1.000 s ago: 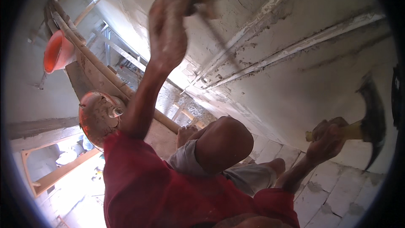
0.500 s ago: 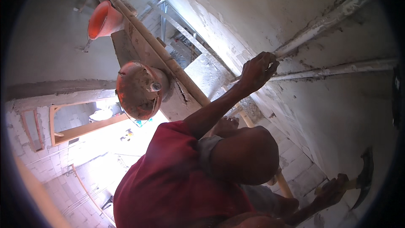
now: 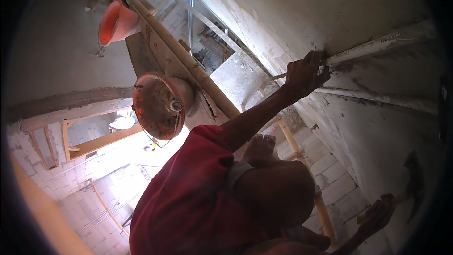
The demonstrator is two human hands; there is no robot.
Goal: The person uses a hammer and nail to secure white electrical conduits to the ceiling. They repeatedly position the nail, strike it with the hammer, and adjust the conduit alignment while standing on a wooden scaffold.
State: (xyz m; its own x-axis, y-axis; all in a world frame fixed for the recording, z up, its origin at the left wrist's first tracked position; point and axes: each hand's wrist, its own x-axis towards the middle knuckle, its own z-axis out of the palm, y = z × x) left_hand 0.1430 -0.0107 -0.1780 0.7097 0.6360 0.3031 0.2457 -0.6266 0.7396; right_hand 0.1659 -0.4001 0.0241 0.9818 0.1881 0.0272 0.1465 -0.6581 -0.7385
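My left hand [image 3: 306, 76] is closed round a thin dark rod [image 3: 280, 76], whose end sticks out below the palm. Its fingers are beside the near end of the upper white pipe [image 3: 373, 49], which runs along the wall. Whether the rod touches the pipe or wall is hidden. A second, lower pipe [image 3: 377, 98] lies under it. At the lower right, my right hand [image 3: 380, 212] grips the handle of a hammer [image 3: 415, 186] with a long, dark head, slightly blurred, held away from the rod.
An orange bucket with grey residue [image 3: 158, 106] and a smaller orange bucket [image 3: 115, 22] stand by a plank [image 3: 165, 54] edged with long poles. My bent knee [image 3: 278, 193] and bare foot [image 3: 260, 148] are beneath my arm. A yellowish pole [image 3: 324, 212] stands near the tiled floor below.
The view has shifted and turned a little. My left hand appears further right, still beside the upper pipe. The hammer in my right hand has moved slightly to the right and is blurrier.
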